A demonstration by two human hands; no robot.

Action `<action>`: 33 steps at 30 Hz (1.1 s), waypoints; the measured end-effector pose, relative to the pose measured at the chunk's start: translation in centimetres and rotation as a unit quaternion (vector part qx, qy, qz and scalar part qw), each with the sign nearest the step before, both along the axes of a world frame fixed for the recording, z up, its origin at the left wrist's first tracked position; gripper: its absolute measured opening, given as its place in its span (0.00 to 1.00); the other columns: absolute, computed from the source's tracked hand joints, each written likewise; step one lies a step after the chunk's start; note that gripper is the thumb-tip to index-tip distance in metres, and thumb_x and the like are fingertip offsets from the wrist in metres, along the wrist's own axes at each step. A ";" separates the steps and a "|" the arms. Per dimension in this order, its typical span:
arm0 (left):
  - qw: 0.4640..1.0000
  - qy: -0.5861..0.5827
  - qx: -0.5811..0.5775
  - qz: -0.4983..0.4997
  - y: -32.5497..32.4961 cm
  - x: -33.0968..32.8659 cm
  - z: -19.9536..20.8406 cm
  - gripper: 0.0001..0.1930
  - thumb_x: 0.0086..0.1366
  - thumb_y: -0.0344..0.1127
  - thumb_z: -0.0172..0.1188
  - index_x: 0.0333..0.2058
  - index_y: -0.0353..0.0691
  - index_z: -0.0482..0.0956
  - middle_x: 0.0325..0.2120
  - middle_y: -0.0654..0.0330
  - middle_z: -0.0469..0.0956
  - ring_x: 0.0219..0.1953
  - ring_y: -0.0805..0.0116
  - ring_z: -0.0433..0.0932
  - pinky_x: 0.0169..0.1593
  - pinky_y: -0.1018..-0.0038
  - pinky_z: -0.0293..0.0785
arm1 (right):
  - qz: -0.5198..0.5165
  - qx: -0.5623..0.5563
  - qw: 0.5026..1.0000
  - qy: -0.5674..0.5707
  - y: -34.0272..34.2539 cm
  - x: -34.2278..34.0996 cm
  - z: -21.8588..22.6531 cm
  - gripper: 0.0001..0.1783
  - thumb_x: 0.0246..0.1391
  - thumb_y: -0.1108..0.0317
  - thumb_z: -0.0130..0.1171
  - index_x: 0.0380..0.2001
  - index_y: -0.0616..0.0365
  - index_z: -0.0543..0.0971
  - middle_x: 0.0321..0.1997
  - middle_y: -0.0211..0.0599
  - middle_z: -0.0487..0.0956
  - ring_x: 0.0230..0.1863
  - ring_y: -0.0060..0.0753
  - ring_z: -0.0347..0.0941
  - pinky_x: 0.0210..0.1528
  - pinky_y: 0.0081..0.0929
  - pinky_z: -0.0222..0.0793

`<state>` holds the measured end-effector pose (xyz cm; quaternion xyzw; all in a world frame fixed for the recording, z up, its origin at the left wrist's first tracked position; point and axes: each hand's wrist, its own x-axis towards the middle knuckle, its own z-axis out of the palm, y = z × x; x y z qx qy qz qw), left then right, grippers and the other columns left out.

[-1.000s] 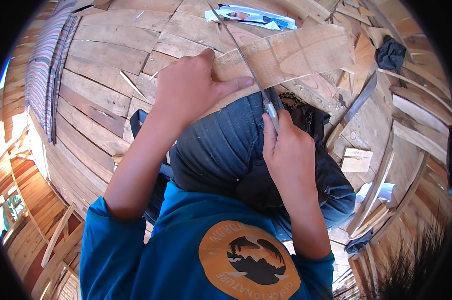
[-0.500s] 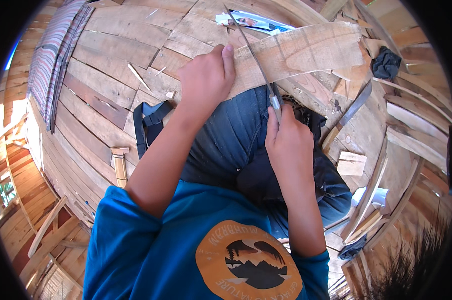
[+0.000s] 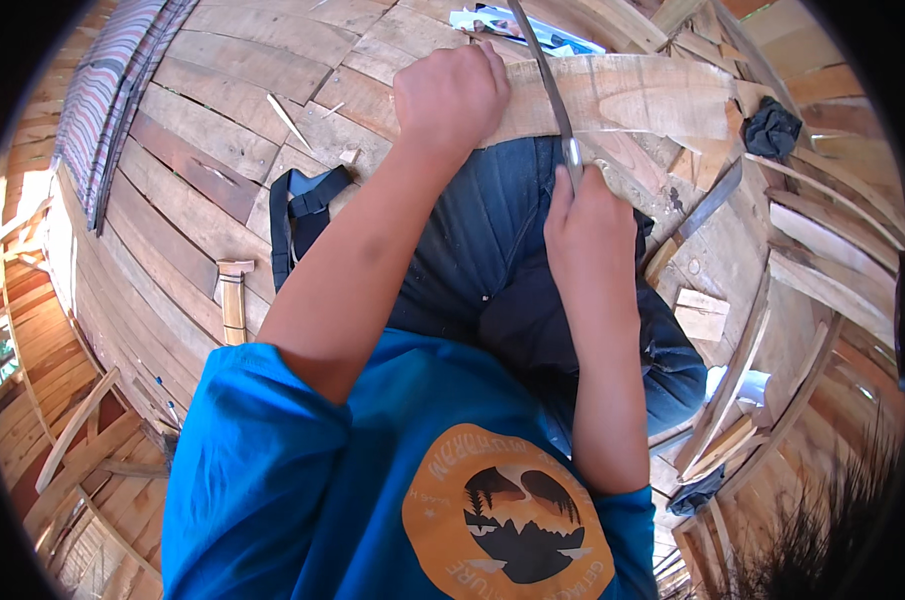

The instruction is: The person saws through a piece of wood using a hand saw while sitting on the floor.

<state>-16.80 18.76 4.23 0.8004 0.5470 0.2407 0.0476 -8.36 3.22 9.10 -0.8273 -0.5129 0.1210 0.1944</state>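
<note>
in the head view, the only one here, the left hand (image 3: pixel 450 98) has shifted since the earlier frames: its thumb, which lay along the board (image 3: pixel 662 95) toward the long blade (image 3: pixel 549 72), is now drawn up beside the fist, apart from the edge. the board sits more level in the picture, and the blade is turned more upright, its tip past the upper rim. for the work in hand, that seems to leave the blade a clearer path across the wood.

the left grip appears clamped on the board's left end, though the fingers beneath are hidden; the right hand (image 3: pixel 592 225) is closed around the blade's handle, just below a shiny collar.

the board is pale and flat, with curved grain and faint darker bands, its right end rough. it lies just beyond the bent knee in dark trousers (image 3: pixel 507 195), above the plank floor (image 3: pixel 242 65); what bears its weight i cannot tell.
</note>
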 end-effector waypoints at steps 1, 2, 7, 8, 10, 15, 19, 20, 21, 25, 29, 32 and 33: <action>1.000 -0.005 0.003 0.003 0.4 0.0 -0.2 0.23 0.67 0.42 0.47 0.18 0.38 0.82 0.16 0.47 0.79 0.19 0.49 0.80 0.26 0.57 0.77 | -0.002 -0.006 1.000 -0.003 0.3 -0.2 0.2 0.15 0.65 0.63 0.50 0.29 0.65 0.72 0.23 0.60 0.78 0.28 0.63 0.78 0.30 0.51 0.75; 1.000 -0.013 0.004 0.011 0.5 -0.1 -0.1 0.23 0.67 0.42 0.47 0.18 0.39 0.82 0.16 0.47 0.79 0.19 0.49 0.80 0.26 0.57 0.77 | 0.001 -0.015 1.000 -0.009 0.6 -0.3 0.5 0.15 0.65 0.62 0.50 0.30 0.65 0.72 0.23 0.60 0.78 0.28 0.63 0.78 0.31 0.52 0.75; 1.000 0.004 0.009 -0.008 0.1 -0.2 0.0 0.22 0.66 0.43 0.47 0.18 0.40 0.82 0.16 0.48 0.79 0.19 0.49 0.81 0.26 0.57 0.77 | -0.009 -0.023 1.000 0.011 -1.3 0.0 -0.7 0.16 0.65 0.60 0.50 0.32 0.64 0.73 0.23 0.61 0.78 0.29 0.65 0.78 0.31 0.53 0.75; 1.000 -0.001 0.013 -0.014 0.0 0.0 -0.1 0.22 0.66 0.43 0.48 0.18 0.40 0.82 0.16 0.48 0.79 0.19 0.49 0.81 0.26 0.57 0.77 | -0.008 -0.003 1.000 0.016 -1.1 0.0 -0.3 0.16 0.65 0.60 0.51 0.33 0.64 0.73 0.23 0.61 0.78 0.29 0.65 0.78 0.31 0.54 0.75; 1.000 -0.010 -0.008 -0.006 -0.2 -0.4 -0.4 0.22 0.66 0.43 0.48 0.18 0.39 0.82 0.16 0.47 0.79 0.19 0.48 0.80 0.26 0.56 0.76 | -0.014 -0.012 1.000 0.010 -1.3 -0.7 -0.6 0.16 0.65 0.60 0.50 0.33 0.64 0.74 0.23 0.60 0.78 0.29 0.65 0.78 0.31 0.54 0.75; 1.000 -0.016 -0.011 -0.005 0.1 -0.3 -0.5 0.21 0.65 0.43 0.49 0.19 0.38 0.82 0.16 0.47 0.79 0.20 0.49 0.80 0.27 0.56 0.76 | 0.002 0.023 1.000 0.000 -1.1 -0.7 -0.6 0.13 0.64 0.63 0.52 0.34 0.64 0.73 0.22 0.59 0.77 0.28 0.61 0.78 0.29 0.53 0.74; 0.997 0.000 -0.075 0.002 0.2 -0.2 -0.3 0.19 0.64 0.43 0.49 0.23 0.39 0.84 0.20 0.49 0.81 0.24 0.51 0.83 0.29 0.58 0.77 | -0.007 0.017 1.000 0.001 -1.1 -1.1 -0.9 0.11 0.64 0.65 0.52 0.33 0.63 0.73 0.22 0.58 0.78 0.27 0.60 0.78 0.29 0.52 0.74; 0.996 -0.006 -0.084 0.000 0.3 -0.1 -0.5 0.19 0.64 0.43 0.49 0.23 0.39 0.84 0.21 0.49 0.82 0.24 0.50 0.83 0.29 0.59 0.77 | -0.004 0.015 1.000 -0.012 -0.6 -1.1 -1.0 0.11 0.64 0.65 0.52 0.33 0.63 0.72 0.22 0.58 0.78 0.27 0.61 0.78 0.29 0.52 0.74; 0.997 -0.008 -0.078 0.006 0.5 0.0 -0.6 0.19 0.64 0.43 0.49 0.23 0.39 0.84 0.21 0.49 0.82 0.24 0.50 0.83 0.29 0.59 0.77 | -0.001 0.013 1.000 -0.026 0.1 -0.9 -1.0 0.11 0.64 0.65 0.51 0.32 0.63 0.72 0.22 0.58 0.78 0.27 0.61 0.78 0.29 0.53 0.74; 0.998 -0.016 -0.053 0.041 1.6 -0.2 -1.8 0.20 0.65 0.43 0.48 0.24 0.39 0.84 0.22 0.48 0.82 0.26 0.51 0.83 0.31 0.59 0.78 | 0.010 -0.014 0.999 -0.036 -0.2 -1.0 -0.2 0.11 0.63 0.66 0.51 0.32 0.63 0.72 0.22 0.59 0.78 0.28 0.62 0.78 0.30 0.54 0.74; 0.981 0.004 -0.191 0.036 1.6 0.5 1.0 0.25 0.63 0.52 0.53 0.33 0.32 0.83 0.31 0.39 0.81 0.38 0.44 0.82 0.46 0.53 0.75 | -0.014 -0.021 1.000 0.018 -3.7 -0.9 0.1 0.12 0.63 0.65 0.51 0.33 0.64 0.72 0.22 0.60 0.78 0.28 0.64 0.77 0.31 0.54 0.74; 0.994 0.016 -0.108 0.032 1.0 0.8 1.6 0.20 0.65 0.39 0.46 0.25 0.35 0.84 0.25 0.40 0.81 0.31 0.43 0.83 0.40 0.52 0.79 | -0.008 -0.007 1.000 0.024 -1.2 -0.4 0.2 0.12 0.64 0.64 0.51 0.33 0.63 0.73 0.22 0.61 0.78 0.28 0.66 0.77 0.31 0.55 0.74; 0.994 0.015 -0.104 0.031 0.8 0.7 1.7 0.20 0.65 0.40 0.46 0.26 0.34 0.84 0.25 0.40 0.81 0.31 0.43 0.83 0.40 0.52 0.79 | -0.005 0.008 1.000 0.015 -0.3 -0.2 0.0 0.12 0.63 0.64 0.51 0.32 0.64 0.74 0.23 0.61 0.77 0.28 0.66 0.76 0.32 0.55 0.73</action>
